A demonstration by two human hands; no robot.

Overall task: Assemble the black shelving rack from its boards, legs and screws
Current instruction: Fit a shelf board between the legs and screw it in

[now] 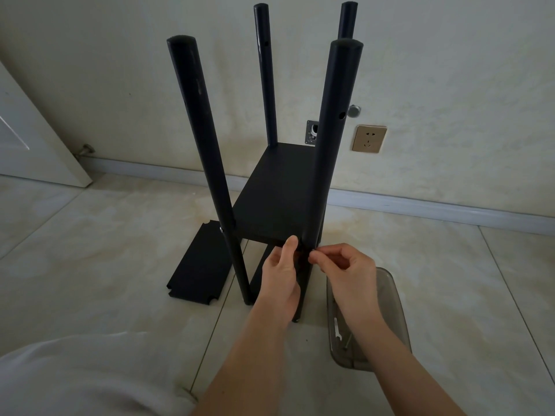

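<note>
Head view. The partly built black rack (pixel 279 187) stands upright on the tiled floor (pixel 90 235), close to the wall. Four round legs rise from it; one shelf board (pixel 276 193) is fitted between them, partway up. A second board appears to sit lower down, but it is largely hidden behind the hands.

The left hand (pixel 280 274) rests against the front edge of the shelf board beside the near right leg (pixel 329 151), thumb up on the board edge. Its fingers wrap behind the edge and cannot be seen clearly. The right hand (pixel 345 268) has thumb and forefinger pinched together at the same leg, level with the board. What they pinch is too small and dark to identify.

A loose board (pixel 198 265) with notched corners lies flat on the floor left of the rack. A smoky translucent tray (pixel 390 298) lies on the floor to the right, holding a small white wrench (pixel 337 330) and what looks like a screw (pixel 348 340).
</note>
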